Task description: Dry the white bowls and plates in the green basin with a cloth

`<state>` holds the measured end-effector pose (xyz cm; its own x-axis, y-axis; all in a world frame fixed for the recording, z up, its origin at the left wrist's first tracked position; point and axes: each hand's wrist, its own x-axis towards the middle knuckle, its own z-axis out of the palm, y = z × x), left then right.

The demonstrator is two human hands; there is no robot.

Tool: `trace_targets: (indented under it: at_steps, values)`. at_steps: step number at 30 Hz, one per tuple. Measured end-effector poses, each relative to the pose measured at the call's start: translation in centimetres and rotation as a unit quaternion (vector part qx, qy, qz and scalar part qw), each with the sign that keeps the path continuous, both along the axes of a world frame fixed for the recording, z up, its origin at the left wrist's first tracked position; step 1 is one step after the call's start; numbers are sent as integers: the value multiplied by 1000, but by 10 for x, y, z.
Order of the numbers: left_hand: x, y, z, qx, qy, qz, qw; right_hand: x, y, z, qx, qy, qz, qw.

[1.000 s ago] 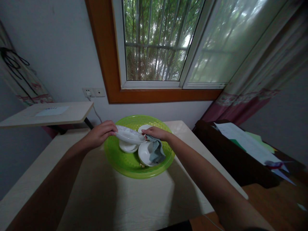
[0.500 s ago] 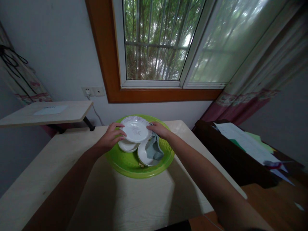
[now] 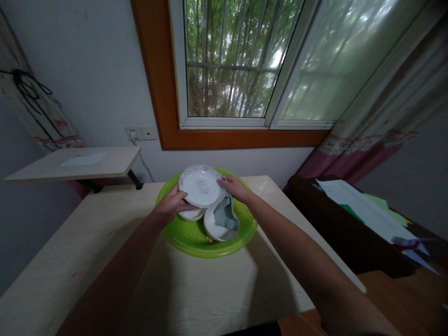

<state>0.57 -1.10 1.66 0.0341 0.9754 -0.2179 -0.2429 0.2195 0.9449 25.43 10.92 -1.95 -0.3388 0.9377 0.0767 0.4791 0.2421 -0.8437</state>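
Note:
A white plate (image 3: 201,186) with a pale floral rim is held between both hands above the green basin (image 3: 210,252). My left hand (image 3: 173,204) grips its lower left edge, thumb on top and fingers underneath. My right hand (image 3: 235,187) pinches the right edge, and a grey-green cloth (image 3: 227,215) hangs down from that hand. Below the plate, a white bowl (image 3: 214,227) lies in the basin, partly covered by the cloth. Another white dish (image 3: 192,214) sits to its left, mostly hidden by the plate and my left hand.
The basin stands on a pale wooden table (image 3: 206,289) against the wall below a window (image 3: 241,65). A raised shelf (image 3: 119,161) with a paper label is at the left. On the right, papers (image 3: 364,214) lie on a dark piece of furniture (image 3: 336,233).
My left hand has shifted its hold to the plate's lower left edge, with fingers now beneath it. The plate is tilted slightly more toward me. The view has shifted slightly.

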Motion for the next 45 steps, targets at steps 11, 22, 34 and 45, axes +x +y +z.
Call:
trace_targets:
  at_steps: [11, 22, 34, 45]
  values:
    - [-2, 5, -7, 10, 3, 38, 999, -3, -6, 12, 100, -19, -73, 992]
    - [-4, 5, 1, 22, 11, 53, 998, 12, -14, 67, 228, 126, -232, 937]
    - [-21, 7, 11, 36, 4, -1, 999, -52, -54, 92, 167, 200, 42, 964]
    - [-47, 14, 1, 39, 9, -30, 999, -51, -64, 63, 347, -90, 186, 915]
